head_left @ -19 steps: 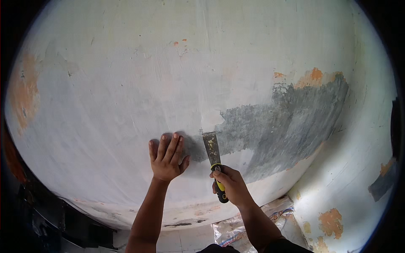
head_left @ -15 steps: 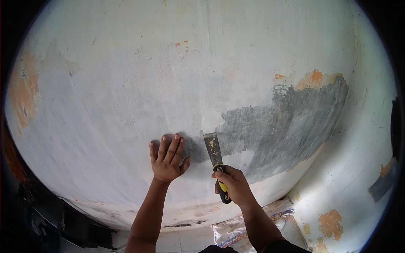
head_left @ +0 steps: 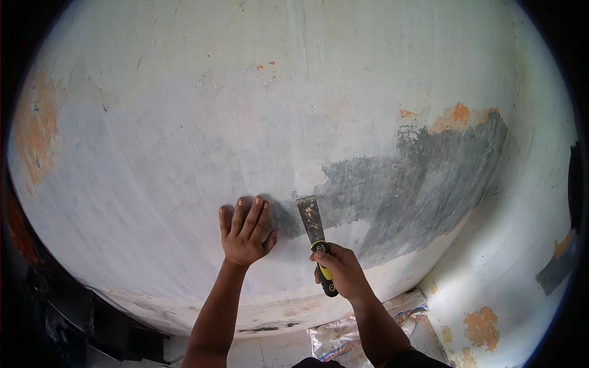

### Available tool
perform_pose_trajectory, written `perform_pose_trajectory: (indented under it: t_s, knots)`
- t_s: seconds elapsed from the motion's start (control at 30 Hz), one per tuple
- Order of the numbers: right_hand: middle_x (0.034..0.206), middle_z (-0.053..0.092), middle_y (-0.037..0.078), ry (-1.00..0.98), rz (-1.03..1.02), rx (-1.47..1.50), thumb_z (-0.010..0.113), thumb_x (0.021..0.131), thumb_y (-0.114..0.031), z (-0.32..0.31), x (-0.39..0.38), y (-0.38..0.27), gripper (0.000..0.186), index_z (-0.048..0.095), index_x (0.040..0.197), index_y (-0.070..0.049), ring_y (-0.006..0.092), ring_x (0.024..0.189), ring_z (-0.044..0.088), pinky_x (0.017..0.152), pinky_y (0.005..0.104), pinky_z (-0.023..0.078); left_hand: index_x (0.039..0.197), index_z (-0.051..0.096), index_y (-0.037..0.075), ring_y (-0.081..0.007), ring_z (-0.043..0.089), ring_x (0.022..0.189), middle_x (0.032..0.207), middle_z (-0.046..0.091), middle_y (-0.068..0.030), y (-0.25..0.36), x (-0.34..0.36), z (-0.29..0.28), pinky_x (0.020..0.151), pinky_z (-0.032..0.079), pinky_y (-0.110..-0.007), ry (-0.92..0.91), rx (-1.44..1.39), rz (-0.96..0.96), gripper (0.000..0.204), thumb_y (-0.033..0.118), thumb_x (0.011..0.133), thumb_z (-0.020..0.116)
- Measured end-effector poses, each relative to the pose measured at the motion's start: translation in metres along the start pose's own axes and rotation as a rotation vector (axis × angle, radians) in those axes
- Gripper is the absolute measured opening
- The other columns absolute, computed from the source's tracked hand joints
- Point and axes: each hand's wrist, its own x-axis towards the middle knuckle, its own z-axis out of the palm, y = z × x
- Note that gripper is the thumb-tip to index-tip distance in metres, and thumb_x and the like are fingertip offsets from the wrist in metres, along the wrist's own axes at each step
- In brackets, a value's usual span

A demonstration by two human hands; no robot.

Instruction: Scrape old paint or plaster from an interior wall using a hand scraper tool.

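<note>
On my feed the scraper [head_left: 318,243] points up and slightly left out of the right hand [head_left: 345,270], whose fingers wrap its black-and-yellow handle [head_left: 331,287], thumb along the top. Against 0.6 s ago, the handle's end has swung slightly right while the blade [head_left: 311,219] sits at nearly the same spot on the wall [head_left: 172,147]; the grey patch [head_left: 405,184], reaching from between the 2 hands to beyond the right, keeps its outline, so I see no freshly worked surface. Whether the blade's edge touches, I can't tell. Left of it, the left hand [head_left: 246,238] appears flat against the wall, fingers spread, holding nothing. Below the right hand, a plastic sheet [head_left: 334,336] bears coloured print; that and the handle's small marking I can't read.
</note>
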Motion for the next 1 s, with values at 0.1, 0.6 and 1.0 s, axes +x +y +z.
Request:
perform_pose_trajectory:
  t_s: [0.1, 0.6, 1.0]
  knots:
    - [0.076, 0.059, 0.003, 0.018, -0.015, 0.021, 0.057, 0.098, -0.023, 0.002, -0.003, -0.003, 0.024, 0.062, 0.095, 0.0, 0.0137, 0.06, 0.061, 0.055, 0.027, 0.047, 0.133, 0.06, 0.011, -0.0328, 0.038, 0.14, 0.147, 0.049, -0.0061, 0.004, 0.0, 0.001, 0.117, 0.016, -0.059, 0.005, -0.016, 0.003, 0.056, 0.049, 0.094, 0.046]
    - [0.076, 0.059, 0.004, 0.017, 0.003, -0.009, 0.057, 0.098, -0.021, 0.003, -0.004, -0.011, 0.023, 0.062, 0.096, 0.002, 0.0126, 0.059, 0.061, 0.055, 0.0262, 0.046, 0.132, 0.06, 0.011, -0.0324, 0.038, 0.14, 0.147, 0.049, -0.0062, 0.003, 0.0, 0.001, 0.117, 0.017, -0.058, 0.003, -0.008, -0.003, 0.056, 0.049, 0.093, 0.047]
    - [0.079, 0.061, 0.004, 0.001, 0.0, -0.032, 0.057, 0.098, -0.021, -0.003, -0.002, 0.001, 0.023, 0.062, 0.098, 0.001, 0.0136, 0.06, 0.062, 0.055, 0.0268, 0.047, 0.133, 0.059, 0.012, -0.0321, 0.038, 0.14, 0.146, 0.049, -0.0059, 0.004, 0.0, 0.002, 0.117, 0.017, -0.059, 0.002, -0.013, -0.007, 0.056, 0.049, 0.094, 0.047]
